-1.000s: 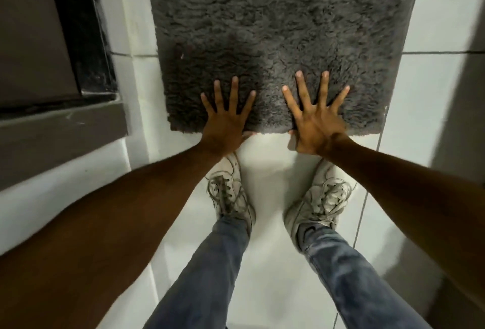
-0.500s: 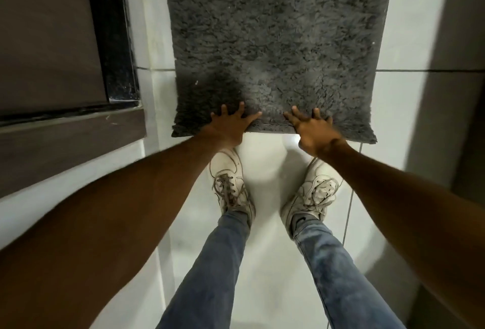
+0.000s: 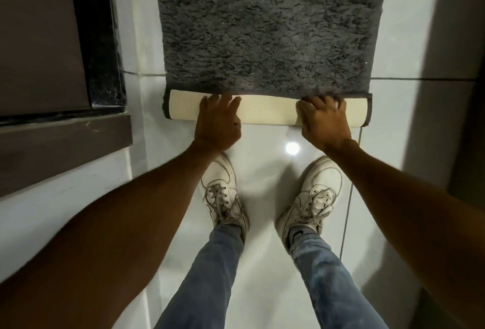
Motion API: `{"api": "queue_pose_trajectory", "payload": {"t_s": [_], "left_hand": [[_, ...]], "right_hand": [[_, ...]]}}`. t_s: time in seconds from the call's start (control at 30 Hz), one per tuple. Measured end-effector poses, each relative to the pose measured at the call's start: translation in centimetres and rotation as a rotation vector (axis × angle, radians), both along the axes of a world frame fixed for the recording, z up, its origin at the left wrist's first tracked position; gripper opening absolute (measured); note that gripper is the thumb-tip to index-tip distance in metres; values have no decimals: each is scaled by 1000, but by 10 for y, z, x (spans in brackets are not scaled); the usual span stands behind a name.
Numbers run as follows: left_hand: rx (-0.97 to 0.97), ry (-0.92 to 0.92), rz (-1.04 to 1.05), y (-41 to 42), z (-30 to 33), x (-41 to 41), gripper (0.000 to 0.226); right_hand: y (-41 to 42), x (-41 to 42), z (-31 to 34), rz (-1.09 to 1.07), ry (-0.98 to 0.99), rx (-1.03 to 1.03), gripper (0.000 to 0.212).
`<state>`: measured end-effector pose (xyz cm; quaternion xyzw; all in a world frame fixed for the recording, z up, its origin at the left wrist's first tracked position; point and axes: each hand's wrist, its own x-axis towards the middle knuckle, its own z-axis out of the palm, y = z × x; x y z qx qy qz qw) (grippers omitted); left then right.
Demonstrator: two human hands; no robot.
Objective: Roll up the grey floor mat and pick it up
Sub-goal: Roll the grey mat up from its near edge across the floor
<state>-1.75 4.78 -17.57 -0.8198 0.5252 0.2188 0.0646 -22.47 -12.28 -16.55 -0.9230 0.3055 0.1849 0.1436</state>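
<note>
The shaggy grey floor mat (image 3: 270, 21) lies on white floor tiles ahead of me. Its near edge is turned over away from me into a low fold, so a strip of cream backing (image 3: 267, 112) faces up. My left hand (image 3: 217, 124) presses on the left part of that fold, fingers curled over it. On the right part rests my right hand (image 3: 324, 120), its fingertips at the seam where the backing meets the pile. The mat's far end runs out of view at the top.
My two white sneakers (image 3: 224, 194) and jeans stand just behind the fold. A dark door frame (image 3: 97, 39) and a brown step (image 3: 63, 145) border the floor on the left. A grey wall (image 3: 462, 66) rises at the right.
Both hands lay flat with spread fingers on the mat's near edge; they have since gripped that edge and flipped it forward, exposing the cream backing.
</note>
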Motion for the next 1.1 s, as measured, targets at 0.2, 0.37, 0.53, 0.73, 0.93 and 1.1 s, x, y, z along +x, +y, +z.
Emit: {"api": "queue_pose_trajectory", "payload": {"t_s": [0.2, 0.37, 0.53, 0.73, 0.93, 1.1], "left_hand": [[48, -77, -55, 22, -16, 6, 66], [54, -104, -54, 29, -18, -1, 55], [101, 14, -75, 23, -17, 3, 50], [219, 175, -122, -15, -18, 41, 53], [-206, -144, 4, -28, -9, -7, 31], [-172, -80, 179, -16, -18, -54, 52]], "right_hand": [[-14, -21, -9, 66, 35, 45, 54], [-11, -27, -12, 165, 40, 49, 53], [-6, -29, -10, 94, 60, 111, 38], [-52, 3, -15, -142, 136, 403, 49], [-38, 2, -14, -226, 105, 65, 47], [43, -6, -18, -127, -168, -104, 43]]}}
